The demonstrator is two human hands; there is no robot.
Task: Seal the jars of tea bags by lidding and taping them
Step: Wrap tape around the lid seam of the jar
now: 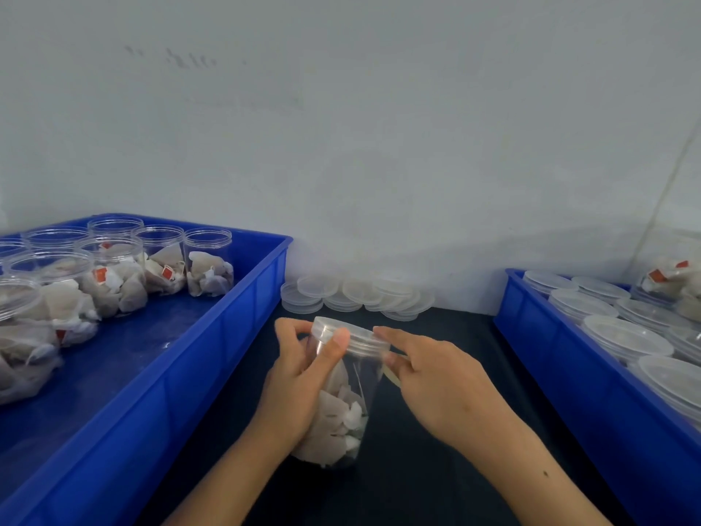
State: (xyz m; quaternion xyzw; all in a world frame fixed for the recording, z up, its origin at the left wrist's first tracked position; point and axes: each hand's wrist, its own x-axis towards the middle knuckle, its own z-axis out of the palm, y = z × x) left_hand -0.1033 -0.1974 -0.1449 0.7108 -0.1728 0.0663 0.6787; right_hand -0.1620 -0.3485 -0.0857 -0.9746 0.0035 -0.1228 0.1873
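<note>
Clear lidded jar [341, 392]: left hand [303, 377] wraps it; right hand [436, 377] fingers touch its lid [351, 337].

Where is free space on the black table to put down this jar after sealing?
Bare black table lies right of the jar, up to the right blue tray, and in front of the loose lids. The left blue tray has bare floor near its front. The right tray is crowded with lidded jars.
</note>
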